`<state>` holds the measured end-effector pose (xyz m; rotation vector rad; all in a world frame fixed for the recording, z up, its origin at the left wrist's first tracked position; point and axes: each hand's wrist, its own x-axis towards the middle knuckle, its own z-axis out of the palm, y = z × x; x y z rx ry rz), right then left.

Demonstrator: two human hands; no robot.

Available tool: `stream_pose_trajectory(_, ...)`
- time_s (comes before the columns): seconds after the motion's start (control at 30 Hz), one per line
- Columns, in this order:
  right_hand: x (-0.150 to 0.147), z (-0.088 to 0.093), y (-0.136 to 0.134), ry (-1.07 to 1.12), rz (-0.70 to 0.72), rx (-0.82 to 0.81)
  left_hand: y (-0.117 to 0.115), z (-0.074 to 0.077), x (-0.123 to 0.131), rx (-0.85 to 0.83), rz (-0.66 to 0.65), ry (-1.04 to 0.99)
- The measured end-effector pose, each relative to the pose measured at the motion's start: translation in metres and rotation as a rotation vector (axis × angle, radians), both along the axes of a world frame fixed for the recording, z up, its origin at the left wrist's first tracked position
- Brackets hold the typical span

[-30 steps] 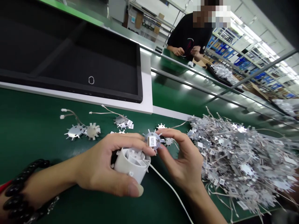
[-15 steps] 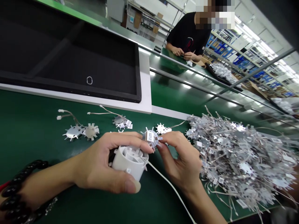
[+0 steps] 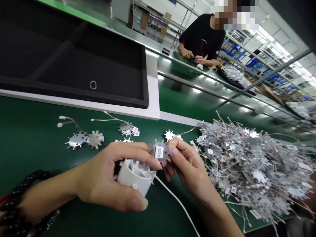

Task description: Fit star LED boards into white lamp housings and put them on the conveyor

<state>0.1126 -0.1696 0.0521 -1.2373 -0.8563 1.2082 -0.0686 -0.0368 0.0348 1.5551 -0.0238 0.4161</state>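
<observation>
A white plastic cylindrical housing (image 3: 135, 176) with inner ribs is tilted in my left hand (image 3: 108, 176), its thumb in front and fingers over the top. From the housing a white cable (image 3: 176, 197) runs down to the lower right. My right hand (image 3: 189, 161) pinches the edge of a spiky metal disc (image 3: 159, 153) bearing a white label, just above the housing's right rim. My left fingertips are close against that disc; whether they grip it too, I cannot tell. Behind my hands, similar discs with wires (image 3: 95, 139) lie on the green tabletop (image 3: 32, 131).
To the right is a big heap of spiky metal discs with wires (image 3: 254, 168). A black tray (image 3: 111, 75) holding a small white ring (image 3: 93, 85) rests on a white board (image 3: 153, 89) at the back left. Across the bench, a person in a black shirt (image 3: 201, 34) handles something small.
The disc now faces me more fully, and my right thumb has moved up onto its edge. The housing has tipped slightly in my left hand.
</observation>
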Motion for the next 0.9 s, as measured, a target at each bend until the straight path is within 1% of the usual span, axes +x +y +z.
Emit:
stream_pose_trajectory(0.07,-0.002,0.002,-0.001,0.042,0.006,-0.053,0.0,0.002,0.001,0.047,0.022,-0.013)
stream_pose_trajectory(0.2,-0.003,0.009,-0.001,-0.01,0.023,-0.107,0.0,0.003,0.002,0.088,0.04,-0.043)
stream_pose_trajectory(0.3,0.001,0.014,-0.001,-0.022,0.079,-0.178,-0.001,-0.001,0.001,0.1,0.04,-0.032)
stream_pose_trajectory(0.43,0.005,0.014,-0.001,0.044,0.13,-0.255,-0.002,-0.007,0.001,0.128,0.034,-0.093)
stream_pose_trajectory(0.53,0.008,0.012,-0.001,0.061,0.135,-0.228,-0.001,-0.006,0.001,0.148,0.04,-0.076)
stream_pose_trajectory(0.63,0.009,0.01,0.0,0.038,0.116,-0.147,0.0,0.0,0.001,0.153,0.039,-0.021)
stream_pose_trajectory(0.73,0.009,0.01,-0.002,-0.006,0.099,-0.066,-0.001,0.004,0.003,0.14,0.046,-0.026)
stream_pose_trajectory(0.8,0.006,0.011,-0.004,-0.054,0.098,-0.053,-0.002,0.004,0.005,0.149,0.058,-0.052)
stream_pose_trajectory(0.9,0.001,0.011,-0.006,-0.137,0.076,-0.075,-0.005,0.001,0.007,0.183,0.068,-0.082)
